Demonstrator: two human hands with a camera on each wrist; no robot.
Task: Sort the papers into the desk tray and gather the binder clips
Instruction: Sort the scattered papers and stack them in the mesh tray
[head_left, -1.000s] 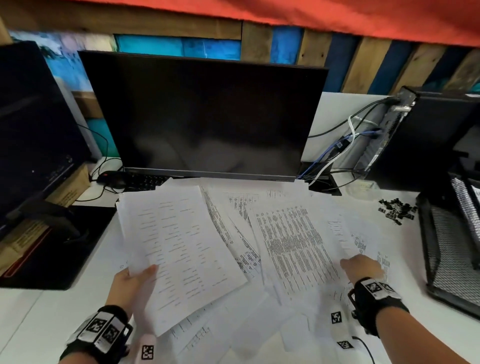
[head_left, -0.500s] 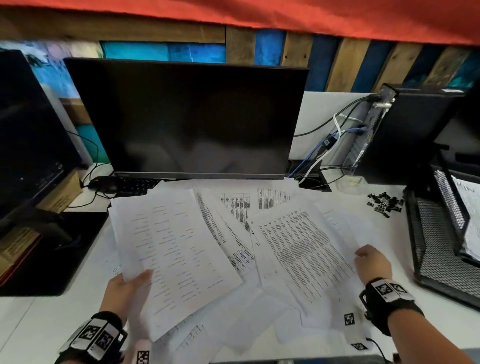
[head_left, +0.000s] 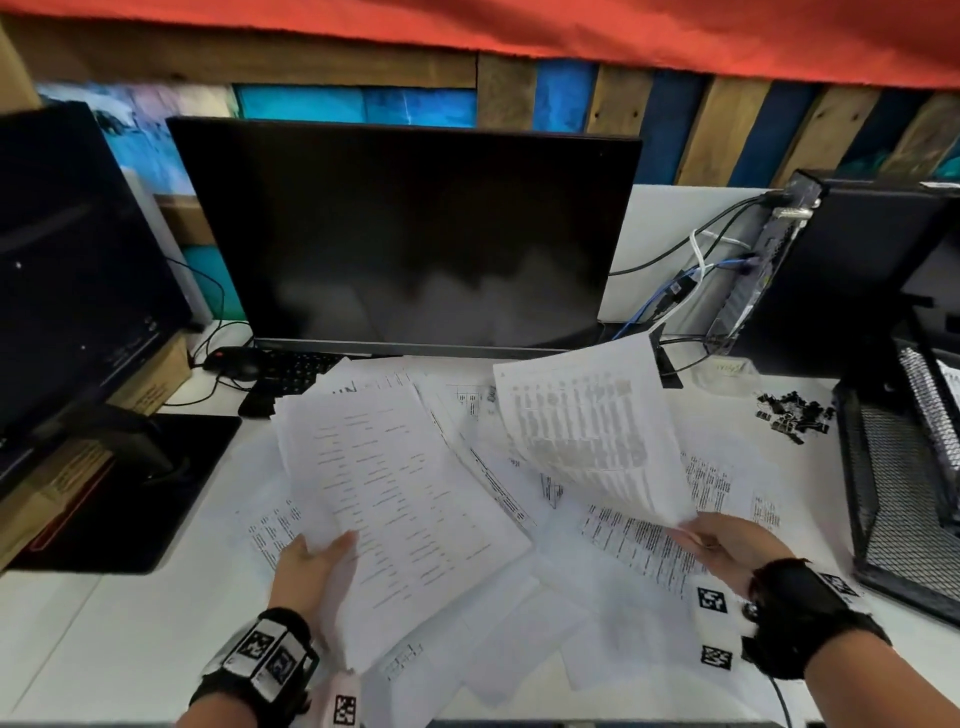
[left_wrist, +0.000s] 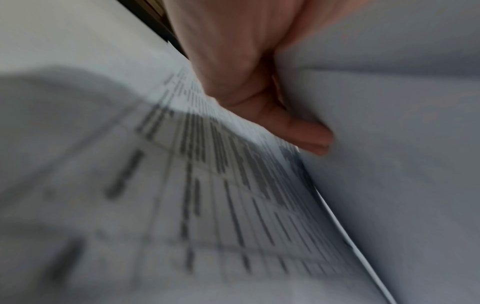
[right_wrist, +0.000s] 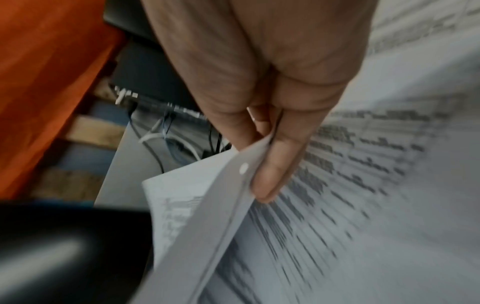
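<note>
A white desk (head_left: 93, 639) is carrying the whole scene, with a dark monitor (head_left: 405, 234) standing at its back and a second dark screen (head_left: 67, 270) sitting off to the left. A black mesh desk tray (head_left: 904, 499) is standing at the right edge, well apart from both hands, with a sheet showing inside it at the frame's edge. Loose papers (head_left: 524, 613) are lying spread across the middle of the desk, overlapping one another between and under the hands. The left hand (head_left: 311, 569) is gripping a stack of sheets (head_left: 400, 493) by its near edge, thumb on top and fingers curled underneath, and is holding it tilted above the spread; from the left wrist view the fingers (left_wrist: 293, 127) are pressing into the underside of the stack. The right hand (head_left: 737, 545) is pinching the near corner of a printed sheet (head_left: 587, 431) between thumb and fingers and is lifting it so that it is arching upward and away toward the monitor; from the right wrist view the thumb (right_wrist: 275, 172) is lying on the printed face while the fingers are curling behind it. A cluster of small black binder clips (head_left: 792, 413) is lying on the desk just left of the tray, beyond the right hand and untouched. The print on the papers is running in rows and columns but is too blurred to read. Black wristbands with square black-and-white marker tags are sitting on both wrists.
</note>
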